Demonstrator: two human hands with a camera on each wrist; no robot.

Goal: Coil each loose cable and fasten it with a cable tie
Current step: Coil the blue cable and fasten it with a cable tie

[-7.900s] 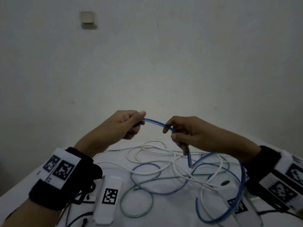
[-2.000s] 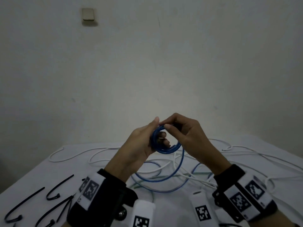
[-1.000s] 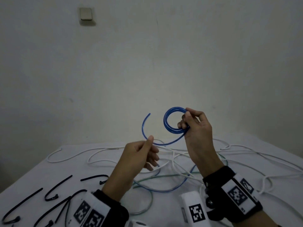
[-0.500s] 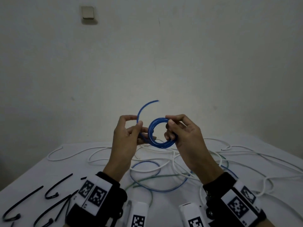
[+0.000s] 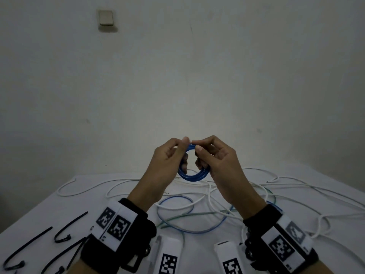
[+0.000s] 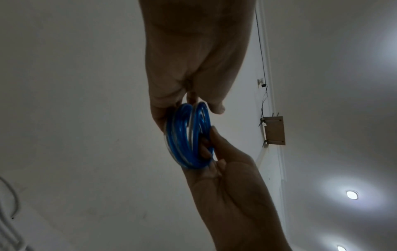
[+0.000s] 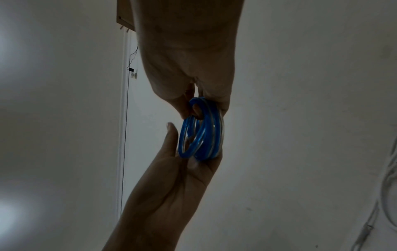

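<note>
A blue cable wound into a small coil is held up in the air above the table between both hands. My left hand grips its left side, fingers curled through the ring. My right hand grips the right side, thumb and forefinger pinching the top. The left wrist view shows the coil as several stacked turns between my left hand and right hand. The right wrist view shows the same coil. Black cable ties lie on the table at the near left.
Loose white cables, a blue cable and a greenish one lie tangled over the white table under my hands. A plain wall stands behind, with a switch plate high on it.
The free end of the blue cable, sticking up half a second ago, now lies in the coil. Both hands have closed in on the ring, fingertips meeting at its top.
</note>
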